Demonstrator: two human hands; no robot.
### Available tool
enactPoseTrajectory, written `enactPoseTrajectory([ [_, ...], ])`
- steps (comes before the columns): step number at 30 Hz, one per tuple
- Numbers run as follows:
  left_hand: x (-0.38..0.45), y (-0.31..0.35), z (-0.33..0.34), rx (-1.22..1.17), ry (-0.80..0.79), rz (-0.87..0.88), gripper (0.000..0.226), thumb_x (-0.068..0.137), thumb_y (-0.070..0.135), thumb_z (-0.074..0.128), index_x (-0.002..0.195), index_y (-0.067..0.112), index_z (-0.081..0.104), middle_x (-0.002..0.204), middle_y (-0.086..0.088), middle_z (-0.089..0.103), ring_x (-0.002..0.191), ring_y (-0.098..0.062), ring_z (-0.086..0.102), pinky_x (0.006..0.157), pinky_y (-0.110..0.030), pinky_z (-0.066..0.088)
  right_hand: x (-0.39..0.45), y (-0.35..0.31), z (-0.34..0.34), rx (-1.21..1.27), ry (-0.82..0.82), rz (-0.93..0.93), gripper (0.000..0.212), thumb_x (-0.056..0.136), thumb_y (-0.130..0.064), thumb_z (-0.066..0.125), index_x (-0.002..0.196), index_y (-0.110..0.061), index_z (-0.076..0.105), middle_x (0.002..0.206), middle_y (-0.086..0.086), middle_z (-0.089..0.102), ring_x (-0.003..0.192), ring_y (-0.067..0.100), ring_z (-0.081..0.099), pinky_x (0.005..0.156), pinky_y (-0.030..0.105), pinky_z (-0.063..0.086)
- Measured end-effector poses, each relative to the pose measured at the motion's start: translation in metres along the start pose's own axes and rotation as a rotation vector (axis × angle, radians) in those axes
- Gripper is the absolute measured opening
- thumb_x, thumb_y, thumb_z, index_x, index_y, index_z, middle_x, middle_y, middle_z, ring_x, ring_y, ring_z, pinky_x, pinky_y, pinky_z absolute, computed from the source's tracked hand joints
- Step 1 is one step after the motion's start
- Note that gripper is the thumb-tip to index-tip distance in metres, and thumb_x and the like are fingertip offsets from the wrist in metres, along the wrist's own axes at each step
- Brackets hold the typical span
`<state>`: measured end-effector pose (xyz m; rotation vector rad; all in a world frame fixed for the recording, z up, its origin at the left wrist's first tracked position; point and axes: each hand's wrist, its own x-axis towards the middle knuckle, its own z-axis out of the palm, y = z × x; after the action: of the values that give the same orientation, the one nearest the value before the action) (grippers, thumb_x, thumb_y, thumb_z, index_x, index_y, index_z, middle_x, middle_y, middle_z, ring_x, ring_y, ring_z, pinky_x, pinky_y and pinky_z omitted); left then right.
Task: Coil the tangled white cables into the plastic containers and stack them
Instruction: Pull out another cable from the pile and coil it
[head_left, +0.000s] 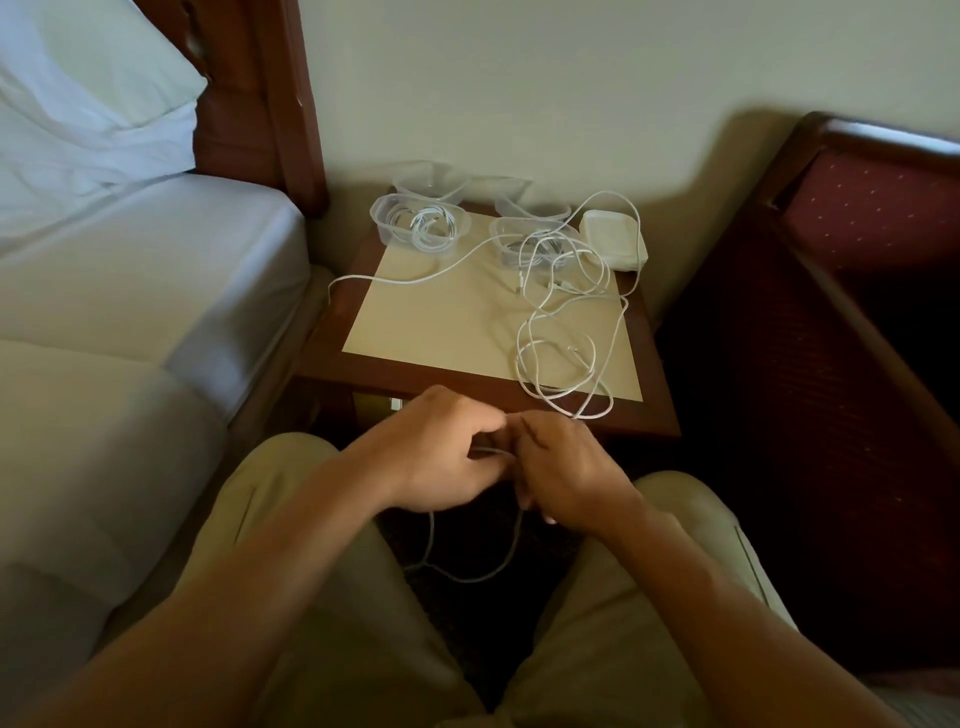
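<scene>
Small wooden nightstand (655, 400) with cream top inset, against a beige wall, between a white-sheeted bed (130, 270) on the left and a dark red upholstered chair (857, 249) on the right. At the back of the top: clear plastic containers, one (418, 224) with a coiled white cable inside, another (524, 244) part-filled, two more empty ones behind. White lid (613, 240) at back right. Tangled white cables (558, 332) sprawl over the right half, one strand trailing off the left edge. Left hand (441, 452) and right hand (563, 475) meet just below the front edge, over the lap, fingers curled, both pinching one white cable (470, 574) whose loop hangs down between the knees.
</scene>
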<state>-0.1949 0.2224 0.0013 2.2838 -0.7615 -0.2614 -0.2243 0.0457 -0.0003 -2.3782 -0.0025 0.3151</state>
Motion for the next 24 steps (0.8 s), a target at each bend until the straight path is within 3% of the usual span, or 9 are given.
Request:
enactPoseTrajectory([
  [3,0.001,-0.008,0.000,-0.095,0.067,0.034,0.012,0.088,0.038,0.076,0.082,0.029,0.071,0.075,0.013,0.071,0.074,-0.007,0.067,0.067,-0.035,0.055,0.000,-0.008,-0.004,0.307,-0.129,0.106,0.052,0.110,-0.038,0.031,0.072,-0.013,0.055,0.048,0.006,0.054,0.035,0.015,0.039,0.040,0.026,0.034],
  [7,0.003,-0.011,0.002,-0.216,0.185,0.041,0.015,0.084,0.035,0.081,0.078,0.030,0.068,0.073,0.013,0.071,0.073,-0.008,0.067,0.067,-0.029,0.053,0.000,-0.008,-0.008,0.689,-0.310,0.218,0.056,0.110,-0.044,0.030,0.076,-0.008,0.056,0.044,0.007,0.041,0.031,0.014,0.026,0.039,0.021,0.023],
  [13,0.005,-0.017,0.002,-0.475,0.197,0.006,0.009,0.091,0.029,0.073,0.086,0.021,0.070,0.082,-0.001,0.070,0.080,-0.017,0.066,0.077,-0.028,0.053,-0.008,-0.005,-0.008,1.177,-0.574,0.182,0.049,0.104,-0.049,0.033,0.079,-0.012,0.053,0.049,0.003,0.051,0.034,0.012,0.042,0.042,0.023,0.036],
  [15,0.004,-0.014,0.003,-0.570,0.209,0.024,0.016,0.092,0.029,0.069,0.089,0.014,0.070,0.085,-0.010,0.069,0.082,-0.024,0.066,0.080,-0.033,0.053,-0.009,-0.006,-0.005,1.282,-0.576,0.168,0.049,0.101,-0.051,0.035,0.078,-0.013,0.055,0.049,0.001,0.053,0.035,0.010,0.044,0.043,0.022,0.037],
  [18,0.004,-0.006,0.006,-0.685,0.225,0.010,0.022,0.093,0.027,0.064,0.089,0.006,0.066,0.077,-0.008,0.067,0.078,-0.014,0.065,0.079,-0.026,0.053,-0.009,-0.006,0.002,1.362,-0.514,0.147,0.051,0.096,-0.055,0.040,0.076,-0.015,0.063,0.050,-0.003,0.054,0.034,0.006,0.043,0.042,0.018,0.035],
  [19,0.004,-0.004,0.008,-0.726,0.205,-0.005,0.022,0.095,0.027,0.063,0.089,0.005,0.065,0.076,-0.007,0.067,0.077,-0.016,0.066,0.079,-0.029,0.054,-0.009,-0.006,0.003,1.364,-0.480,0.137,0.050,0.094,-0.056,0.043,0.077,-0.014,0.064,0.052,-0.003,0.054,0.035,0.005,0.044,0.043,0.018,0.036],
  [22,0.002,-0.003,0.015,-0.850,0.133,-0.041,0.031,0.103,0.033,0.055,0.087,0.007,0.059,0.076,-0.018,0.065,0.072,-0.036,0.068,0.078,-0.055,0.057,-0.009,-0.009,0.006,1.316,-0.369,0.106,0.050,0.089,-0.058,0.045,0.075,-0.013,0.063,0.051,-0.001,0.051,0.036,0.008,0.043,0.043,0.020,0.034],
  [24,0.002,-0.002,0.016,-0.801,0.155,-0.054,0.033,0.104,0.033,0.053,0.085,0.006,0.059,0.074,-0.016,0.067,0.071,-0.033,0.068,0.075,-0.053,0.058,-0.010,-0.010,0.006,1.297,-0.349,0.092,0.052,0.090,-0.058,0.043,0.073,-0.013,0.060,0.049,0.001,0.050,0.036,0.010,0.042,0.043,0.022,0.034],
])
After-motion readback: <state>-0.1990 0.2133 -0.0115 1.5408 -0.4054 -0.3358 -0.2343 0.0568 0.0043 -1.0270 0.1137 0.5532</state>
